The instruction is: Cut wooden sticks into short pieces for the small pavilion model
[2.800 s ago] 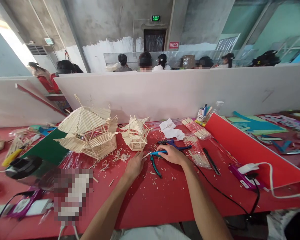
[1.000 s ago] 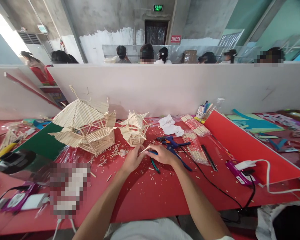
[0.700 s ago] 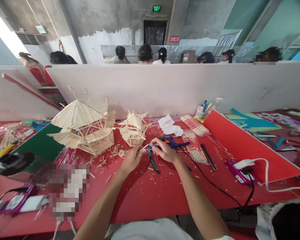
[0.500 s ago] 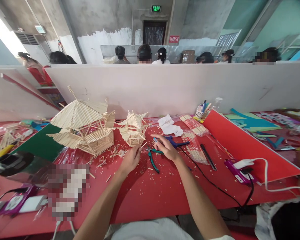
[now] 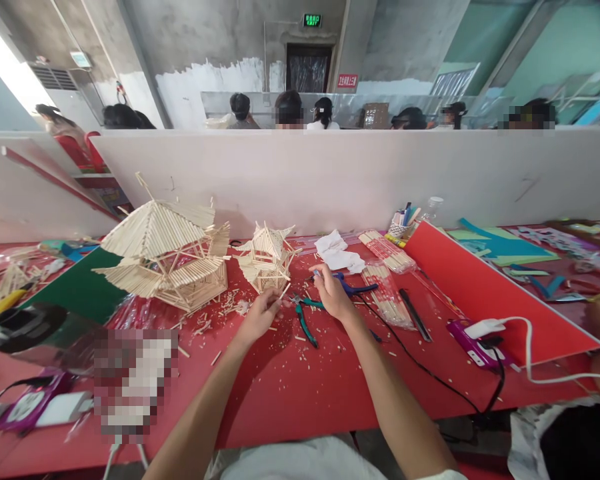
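My left hand (image 5: 261,315) pinches a short, thin wooden stick (image 5: 285,291) whose tip points up and right. My right hand (image 5: 331,292) is closed around a slim blue tool (image 5: 316,272); only a little of it shows, so its kind is unclear. Between the hands, pliers with teal handles (image 5: 307,325) lie on the red table (image 5: 290,407). A dark blue tool (image 5: 355,289), partly hidden, rests behind my right hand. Just beyond my left hand stands a small stick-built pavilion (image 5: 267,257). To its left is a larger pavilion (image 5: 165,257) of the same sticks.
Packs of wooden sticks (image 5: 387,293), a black pen-like item (image 5: 415,313) and crumpled tissue (image 5: 337,250) lie right of centre. A red board (image 5: 485,300) and purple power strip (image 5: 483,345) are farther right. A dark bottle (image 5: 45,337) lies left. A white partition (image 5: 330,173) stands behind.
My hands were close together at the stick; my right hand has since drawn away to the right and up with the blue tool. The left still holds the stick, now lower.
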Motion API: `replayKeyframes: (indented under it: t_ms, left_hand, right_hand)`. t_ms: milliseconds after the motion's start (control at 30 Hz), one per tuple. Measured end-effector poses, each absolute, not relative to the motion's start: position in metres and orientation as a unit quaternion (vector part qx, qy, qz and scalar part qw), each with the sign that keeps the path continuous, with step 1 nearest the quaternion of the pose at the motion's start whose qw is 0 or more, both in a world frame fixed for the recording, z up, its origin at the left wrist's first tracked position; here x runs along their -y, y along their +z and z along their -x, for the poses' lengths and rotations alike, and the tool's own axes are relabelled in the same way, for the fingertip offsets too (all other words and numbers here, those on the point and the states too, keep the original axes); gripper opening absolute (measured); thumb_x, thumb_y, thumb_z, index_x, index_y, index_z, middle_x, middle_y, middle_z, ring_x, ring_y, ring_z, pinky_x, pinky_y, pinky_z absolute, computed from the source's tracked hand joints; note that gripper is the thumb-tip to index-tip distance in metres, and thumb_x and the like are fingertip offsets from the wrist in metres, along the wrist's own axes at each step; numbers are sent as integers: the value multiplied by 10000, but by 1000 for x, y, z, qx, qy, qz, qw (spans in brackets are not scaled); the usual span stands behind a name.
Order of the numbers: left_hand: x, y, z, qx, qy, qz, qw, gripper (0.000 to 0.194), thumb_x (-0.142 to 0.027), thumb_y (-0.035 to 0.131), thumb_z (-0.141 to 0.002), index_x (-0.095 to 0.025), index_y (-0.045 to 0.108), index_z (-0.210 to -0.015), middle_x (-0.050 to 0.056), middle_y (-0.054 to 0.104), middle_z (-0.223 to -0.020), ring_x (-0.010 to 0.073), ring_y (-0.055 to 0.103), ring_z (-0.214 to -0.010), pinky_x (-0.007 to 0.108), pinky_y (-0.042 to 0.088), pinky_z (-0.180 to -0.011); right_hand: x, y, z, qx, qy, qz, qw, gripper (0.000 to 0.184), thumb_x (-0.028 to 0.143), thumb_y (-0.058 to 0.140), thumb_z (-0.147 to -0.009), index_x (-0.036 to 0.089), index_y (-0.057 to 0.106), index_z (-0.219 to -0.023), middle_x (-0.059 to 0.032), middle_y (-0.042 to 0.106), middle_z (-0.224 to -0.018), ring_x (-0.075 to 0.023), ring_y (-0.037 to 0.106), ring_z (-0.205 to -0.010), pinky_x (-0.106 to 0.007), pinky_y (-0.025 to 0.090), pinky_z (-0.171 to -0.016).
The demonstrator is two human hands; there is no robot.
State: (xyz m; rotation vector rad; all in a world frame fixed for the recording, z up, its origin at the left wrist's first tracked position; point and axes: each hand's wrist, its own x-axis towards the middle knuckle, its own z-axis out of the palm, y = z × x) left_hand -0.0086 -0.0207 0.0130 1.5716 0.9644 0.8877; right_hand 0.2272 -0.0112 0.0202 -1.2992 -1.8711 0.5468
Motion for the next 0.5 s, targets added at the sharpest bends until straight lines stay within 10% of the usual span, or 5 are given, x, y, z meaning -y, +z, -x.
replayKeyframes:
  t_ms: [500]
  left_hand:
    - [20,9,9,-387,392,-597,583,365,-445,718,-777,-190,528,-956,31,677,-824,157,648,-673,307,545,-684]
  right_hand:
    - [2,6,-221,776,109,490,382,587,150,366,-953,238,398,-1533,-134,635,-1247,-255,602,-1146,-416,495,-987]
